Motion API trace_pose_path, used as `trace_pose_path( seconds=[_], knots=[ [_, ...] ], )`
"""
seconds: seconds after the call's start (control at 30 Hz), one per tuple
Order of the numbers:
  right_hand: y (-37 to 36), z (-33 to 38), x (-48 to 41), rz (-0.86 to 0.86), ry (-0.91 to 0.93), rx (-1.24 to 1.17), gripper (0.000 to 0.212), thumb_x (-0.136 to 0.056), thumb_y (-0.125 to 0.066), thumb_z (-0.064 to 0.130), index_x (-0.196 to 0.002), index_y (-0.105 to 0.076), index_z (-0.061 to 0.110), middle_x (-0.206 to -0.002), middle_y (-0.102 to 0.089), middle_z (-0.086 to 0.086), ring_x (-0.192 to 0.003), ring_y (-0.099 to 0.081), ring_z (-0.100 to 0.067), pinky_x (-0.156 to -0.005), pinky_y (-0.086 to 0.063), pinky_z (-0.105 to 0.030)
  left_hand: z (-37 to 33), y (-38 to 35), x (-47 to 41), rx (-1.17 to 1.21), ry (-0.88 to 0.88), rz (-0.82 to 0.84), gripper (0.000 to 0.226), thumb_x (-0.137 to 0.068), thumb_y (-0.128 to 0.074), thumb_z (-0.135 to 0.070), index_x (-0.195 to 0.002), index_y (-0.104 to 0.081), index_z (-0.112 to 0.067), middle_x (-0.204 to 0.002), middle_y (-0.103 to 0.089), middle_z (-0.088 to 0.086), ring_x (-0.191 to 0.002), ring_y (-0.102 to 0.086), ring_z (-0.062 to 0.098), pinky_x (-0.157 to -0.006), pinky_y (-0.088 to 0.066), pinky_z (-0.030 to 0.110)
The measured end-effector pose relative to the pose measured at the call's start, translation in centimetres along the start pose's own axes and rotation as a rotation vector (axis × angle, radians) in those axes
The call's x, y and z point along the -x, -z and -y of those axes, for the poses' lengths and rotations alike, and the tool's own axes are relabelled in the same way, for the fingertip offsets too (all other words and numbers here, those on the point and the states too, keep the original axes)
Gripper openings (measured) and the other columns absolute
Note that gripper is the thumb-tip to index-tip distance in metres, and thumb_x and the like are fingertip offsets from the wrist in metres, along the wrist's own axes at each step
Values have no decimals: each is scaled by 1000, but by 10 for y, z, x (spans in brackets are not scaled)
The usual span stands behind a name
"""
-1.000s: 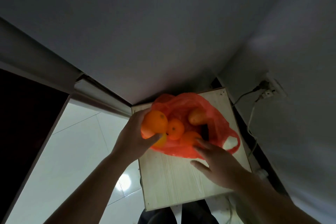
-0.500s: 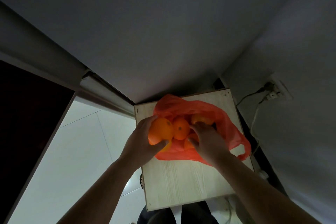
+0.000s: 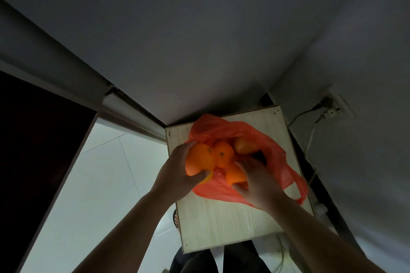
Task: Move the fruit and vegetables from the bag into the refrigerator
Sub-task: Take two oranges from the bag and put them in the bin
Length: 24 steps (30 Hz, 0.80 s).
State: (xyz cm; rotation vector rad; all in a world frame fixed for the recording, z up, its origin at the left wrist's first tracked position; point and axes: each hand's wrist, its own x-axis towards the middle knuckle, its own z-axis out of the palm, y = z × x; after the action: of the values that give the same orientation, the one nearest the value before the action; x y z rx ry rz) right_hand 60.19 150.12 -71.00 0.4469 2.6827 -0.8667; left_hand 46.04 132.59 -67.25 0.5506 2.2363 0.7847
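Head view: only view, looking down past both forearms at a small table against a grey wall.
Table (image 3: 221, 224): pale wood top, square, its near half bare; white tiled floor (image 3: 93, 184) to its left.
Bag (image 3: 224, 190): red-orange thin plastic, lying open on the far half of the table; one handle loop (image 3: 297, 188) trails toward the right edge.
Left hand (image 3: 175, 175): at the bag's left lip, fingers curled over the far side of a large orange (image 3: 199, 157), thumb pressed under it; the fruit is clasped firmly. A sliver of a second, yellower fruit (image 3: 207, 178) shows just below the thumb; whether the hand also holds it cannot be told.
Right hand (image 3: 259, 182): reaching into the bag mouth, fingers and thumb wrapped about a low orange (image 3: 235, 175), gripping it.
Middle orange (image 3: 223, 153): loose in the bag, touching the large orange on its left and sitting just above the right hand's fruit.
Far orange (image 3: 244, 145): deeper in the bag toward the right, partly shaded by the plastic.
Socket (image 3: 330, 108): on the right wall, with plugs in it; a pale cable (image 3: 310, 139) drops down beside the table.
Dark panel (image 3: 33, 139): fills the left edge, beside a grey frame.
Fruit location: all visible oranges are in or at the mouth of the bag.
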Motion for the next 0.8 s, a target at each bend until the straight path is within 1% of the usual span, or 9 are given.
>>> trace_pose_path(
  seconds=[0.1,0.17,0.23,0.33,0.4,0.47,0.63,0.7,0.8],
  knots=[
    [29,20,12,-68,-35,-50,73,-79,-67,44,-140,-35,16,-138,-44,-7,-126,-42,-23,-101,-30,-26,-15,15,15,-23,-1,15,87,-63,-63,-59,-138,-30,-30,-140,-41,-2,-120,-46,20,-92,-48,40],
    [54,38,22,-125,-84,-152,77,-76,-63,56,-138,-37,18,-137,-44,-5,-122,-45,-19,-95,-33,-23,-30,29,26,-9,-14,21,85,-64,-65,-58,-137,-30,-31,-140,-41,-2,-120,-46,21,-92,-49,42],
    [80,56,35,-194,-144,-266,81,-71,-57,65,-135,-41,18,-134,-47,-3,-117,-48,-19,-90,-38,-26,-46,45,37,34,-27,8,82,-66,-69,-52,-136,-32,-32,-139,-41,-1,-120,-46,22,-92,-49,45],
    [115,83,59,-315,-240,-453,70,-72,-72,50,-131,-45,23,-127,-51,2,-113,-51,-18,-88,-48,-34,-72,67,57,95,-42,-32,75,-72,-75,-41,-134,-34,-35,-138,-41,-1,-121,-45,22,-93,-49,45],
    [136,101,75,-387,-274,-559,62,-74,-74,40,-128,-46,29,-121,-50,8,-111,-52,-15,-85,-48,-31,-91,80,73,132,-84,-39,72,-71,-75,-43,-129,-33,-43,-137,-41,-3,-119,-46,20,-93,-49,43],
    [153,118,91,-430,-280,-654,60,-75,-72,41,-128,-44,35,-120,-49,12,-108,-53,-13,-85,-49,-33,-110,90,91,164,-138,-49,68,-70,-74,-44,-124,-32,-46,-137,-42,-5,-118,-46,18,-93,-48,41],
    [177,153,127,-513,-253,-694,55,-76,-70,41,-123,-42,43,-115,-44,18,-105,-50,-9,-85,-48,-31,-138,113,128,190,-197,-108,70,-72,-77,-33,-130,-37,-38,-136,-40,-7,-117,-45,15,-93,-47,39],
    [178,164,136,-488,-219,-699,58,-74,-73,39,-121,-40,43,-113,-42,23,-108,-48,-10,-87,-47,-34,-140,122,145,193,-200,-124,69,-69,-79,-34,-124,-38,-43,-133,-41,-8,-113,-46,13,-93,-47,38],
    [175,179,144,-372,-166,-689,68,-64,-78,46,-122,-41,43,-125,-44,16,-114,-49,-15,-89,-50,-42,-136,134,174,192,-162,-174,74,-58,-75,-47,-123,-40,-43,-129,-43,-9,-112,-47,14,-92,-48,40]
  ],
)
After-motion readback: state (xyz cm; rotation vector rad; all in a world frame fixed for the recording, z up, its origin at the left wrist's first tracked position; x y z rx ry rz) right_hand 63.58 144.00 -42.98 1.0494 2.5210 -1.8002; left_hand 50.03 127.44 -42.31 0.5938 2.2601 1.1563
